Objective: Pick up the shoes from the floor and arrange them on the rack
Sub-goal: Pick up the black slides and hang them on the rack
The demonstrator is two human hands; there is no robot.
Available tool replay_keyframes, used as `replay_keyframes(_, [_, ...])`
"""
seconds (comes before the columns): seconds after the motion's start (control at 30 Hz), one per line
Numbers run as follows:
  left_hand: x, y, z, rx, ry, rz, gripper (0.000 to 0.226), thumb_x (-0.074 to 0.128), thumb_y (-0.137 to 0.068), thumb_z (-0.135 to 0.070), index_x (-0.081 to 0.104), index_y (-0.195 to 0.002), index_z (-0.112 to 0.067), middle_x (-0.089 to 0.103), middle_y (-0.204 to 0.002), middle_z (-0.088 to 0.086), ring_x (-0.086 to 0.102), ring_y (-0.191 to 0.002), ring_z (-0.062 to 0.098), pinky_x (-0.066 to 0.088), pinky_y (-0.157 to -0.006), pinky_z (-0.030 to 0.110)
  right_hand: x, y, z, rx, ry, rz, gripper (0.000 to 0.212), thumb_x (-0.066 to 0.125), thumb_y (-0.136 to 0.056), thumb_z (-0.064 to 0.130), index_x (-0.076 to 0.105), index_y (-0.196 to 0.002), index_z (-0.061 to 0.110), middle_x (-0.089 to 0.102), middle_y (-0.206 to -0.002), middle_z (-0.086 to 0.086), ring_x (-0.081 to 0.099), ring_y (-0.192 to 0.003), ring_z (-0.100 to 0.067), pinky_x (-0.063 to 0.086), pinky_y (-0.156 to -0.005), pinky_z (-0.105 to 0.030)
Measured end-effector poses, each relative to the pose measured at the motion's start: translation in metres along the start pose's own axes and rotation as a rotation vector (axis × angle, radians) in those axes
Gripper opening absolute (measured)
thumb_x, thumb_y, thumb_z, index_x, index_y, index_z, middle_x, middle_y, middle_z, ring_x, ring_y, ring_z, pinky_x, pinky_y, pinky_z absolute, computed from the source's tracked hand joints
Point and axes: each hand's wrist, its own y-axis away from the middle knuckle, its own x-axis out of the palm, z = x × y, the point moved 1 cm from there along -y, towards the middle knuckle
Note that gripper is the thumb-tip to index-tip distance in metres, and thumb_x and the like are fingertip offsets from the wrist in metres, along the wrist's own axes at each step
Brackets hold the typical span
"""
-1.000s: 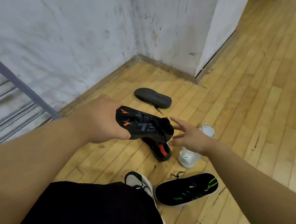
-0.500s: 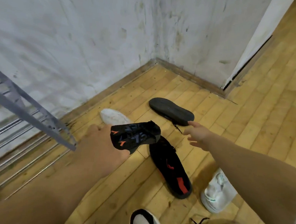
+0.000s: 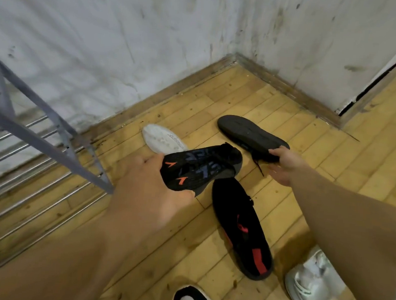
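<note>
Shoe (image 3: 200, 167), black knit; upturned shoe (image 3: 247, 132), smooth-soled

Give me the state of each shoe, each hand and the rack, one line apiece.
left hand: grips orange-marked black shoe, held above the floor.
right hand: thumb on near end of dark upturned shoe; grip unclear.
white sole-up shoe: on floor near wall.
black-red shoe: lying on floor.
white sneaker: on floor, partly behind right arm.
rack: standing at left, by wall.
</note>
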Motion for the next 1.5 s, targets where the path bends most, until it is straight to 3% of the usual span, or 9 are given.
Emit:
replay_keyframes(0.17, [0.003, 0.002, 0.001, -0.036, 0.025, 0.002, 0.047, 0.084, -0.07, -0.045, 0.058, -0.11, -0.04, 0.045, -0.106, -0.014, 0.052, -0.086, 0.004, 0.038, -0.064, 0.021, 0.001, 0.038, 0.012, -0.286, 0.17, -0.192, 0.063, 0.067, -0.098, 0.011, 0.046, -0.154, 0.031, 0.031, -0.163, -0.001, 0.044, -0.142, -0.026, 0.042, -0.113, -0.034])
replay_keyframes(0.23, [0.003, 0.003, 0.003, -0.063, 0.049, 0.005, 0.046, 0.084, -0.07, -0.044, 0.059, -0.107, -0.041, 0.049, -0.109, -0.011, 0.053, -0.085, 0.001, 0.041, -0.063, 0.02, 0.0, 0.077, 0.013, -0.62, 0.485, -0.225, 0.057, 0.068, -0.098, 0.016, 0.05, -0.151, 0.031, 0.024, -0.16, 0.005, 0.049, -0.134, -0.016, 0.045, -0.1, -0.019])
replay_keyframes(0.33, [0.004, 0.007, 0.006, -0.135, 0.069, -0.002, 0.046, 0.085, -0.067, -0.049, 0.061, -0.107, -0.043, 0.052, -0.109, -0.008, 0.059, -0.087, 0.01, 0.056, -0.072, 0.037, -0.003, 0.116, -0.004, -1.052, 1.043, -0.096, 0.046, 0.071, -0.094, 0.018, 0.065, -0.138, 0.03, 0.036, -0.158, 0.003, 0.037, -0.142, -0.013, 0.031, -0.114, -0.026])
replay_keyframes(0.57, [-0.004, 0.013, 0.022, -0.252, -0.006, -0.092, 0.062, 0.068, -0.089, -0.026, 0.053, -0.149, -0.021, 0.062, -0.141, 0.007, 0.061, -0.122, 0.03, 0.054, -0.094, 0.044, -0.024, 0.105, -0.049, -0.645, 1.228, 0.067, 0.033, 0.066, -0.094, 0.026, 0.065, -0.128, 0.031, 0.059, -0.141, 0.006, 0.053, -0.129, -0.016, 0.04, -0.098, -0.025])
replay_keyframes(0.97, [-0.001, 0.009, 0.045, -0.194, 0.221, -0.119, 0.027, 0.07, -0.093, -0.013, 0.066, -0.114, -0.029, 0.065, -0.098, -0.012, 0.058, -0.078, 0.004, 0.044, -0.044, 0.012, 0.06, 0.069, -0.087, -0.745, 1.449, 0.189, 0.08, 0.072, -0.092, 0.039, 0.031, -0.16, 0.026, 0.048, -0.155, -0.004, 0.039, -0.144, -0.03, 0.039, -0.115, -0.045])
replay_keyframes(1.1, [0.0, 0.015, 0.045, -0.101, 0.242, -0.038, 0.032, 0.07, -0.092, -0.007, 0.063, -0.1, -0.038, 0.065, -0.093, -0.017, 0.061, -0.079, 0.001, 0.042, -0.049, 0.0, 0.076, 0.064, -0.09, -0.665, 1.46, 0.113, 0.086, 0.073, -0.093, 0.038, 0.023, -0.162, 0.027, 0.051, -0.15, -0.008, 0.042, -0.14, -0.032, 0.046, -0.108, -0.047])
replay_keyframes(1.3, [-0.051, 0.033, 0.054, -0.083, 0.295, -0.148, 0.026, 0.077, -0.09, -0.023, 0.068, -0.104, -0.042, 0.073, -0.103, -0.016, 0.069, -0.093, 0.006, 0.06, -0.081, 0.028, 0.091, 0.104, -0.071, -0.805, 1.385, 0.122, 0.07, 0.052, -0.09, 0.0, 0.044, -0.152, 0.031, 0.065, -0.109, -0.002, 0.064, -0.089, -0.016, 0.049, -0.067, -0.024])
replay_keyframes(1.37, [-0.08, 0.047, 0.057, -0.067, 0.344, -0.181, 0.023, 0.078, -0.09, -0.024, 0.069, -0.101, -0.042, 0.073, -0.095, -0.02, 0.07, -0.084, 0.001, 0.056, -0.071, 0.019, 0.094, 0.132, -0.054, -0.87, 1.332, 0.135, 0.061, 0.054, -0.089, 0.0, 0.055, -0.144, 0.027, 0.062, -0.099, 0.001, 0.056, -0.073, -0.009, 0.038, -0.057, -0.018])
replay_keyframes(1.5, [-0.123, 0.083, 0.067, -0.083, 0.443, -0.266, 0.019, 0.08, -0.088, -0.022, 0.074, -0.099, -0.037, 0.078, -0.101, -0.008, 0.074, -0.088, 0.013, 0.061, -0.078, 0.033, 0.094, 0.163, -0.034, -0.809, 1.41, 0.186, 0.049, 0.064, -0.092, 0.014, 0.059, -0.14, 0.023, 0.063, -0.122, -0.004, 0.062, -0.098, -0.019, 0.047, -0.073, -0.026])
